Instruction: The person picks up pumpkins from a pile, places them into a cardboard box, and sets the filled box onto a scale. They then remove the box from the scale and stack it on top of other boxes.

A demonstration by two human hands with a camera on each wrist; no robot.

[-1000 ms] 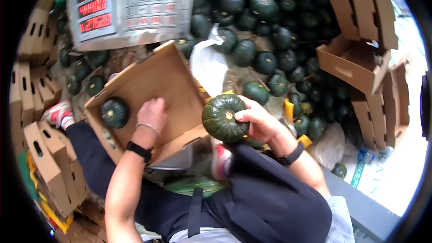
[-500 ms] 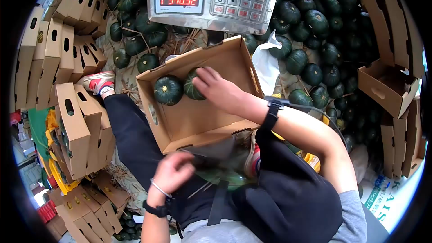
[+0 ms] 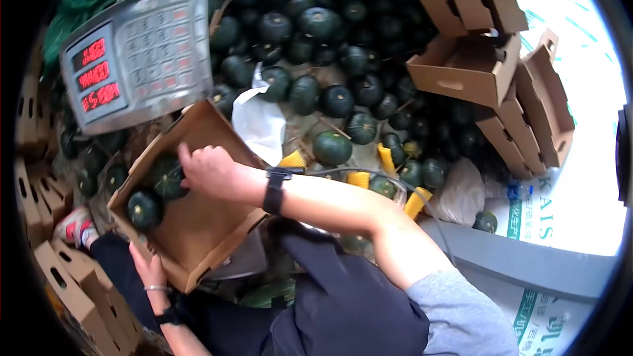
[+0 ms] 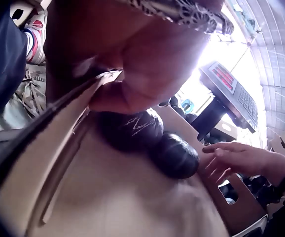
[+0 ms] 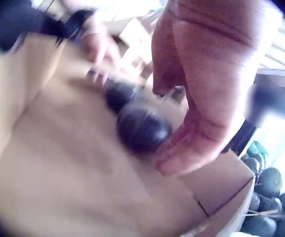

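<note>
A shallow cardboard box (image 3: 204, 224) sits tilted in front of the person, with two dark green pumpkins (image 3: 145, 210) side by side along its left end. My left hand (image 3: 149, 273) grips that end's wall; in the left wrist view its thumb (image 4: 113, 98) bends over the rim. Fingers loosely extended, my right hand (image 3: 214, 173) hovers at the second pumpkin (image 3: 168, 178). The left wrist view shows a small gap between this right hand (image 4: 238, 160) and the nearer pumpkin (image 4: 176, 155). The right wrist view is blurred, with both pumpkins (image 5: 141, 128) beyond the thumb.
Behind the box stands a scale with a red digital display (image 3: 95, 69). A large heap of pumpkins (image 3: 316, 23) fills the back. More cardboard boxes (image 3: 465, 69) are stacked at the right, others (image 3: 79, 290) at the left. A white bag (image 3: 257, 122) lies behind the box.
The right hand carried a pumpkin from the right into the box beside the first one, then loosened from it. My left hand moved out of the box and onto its left wall.
</note>
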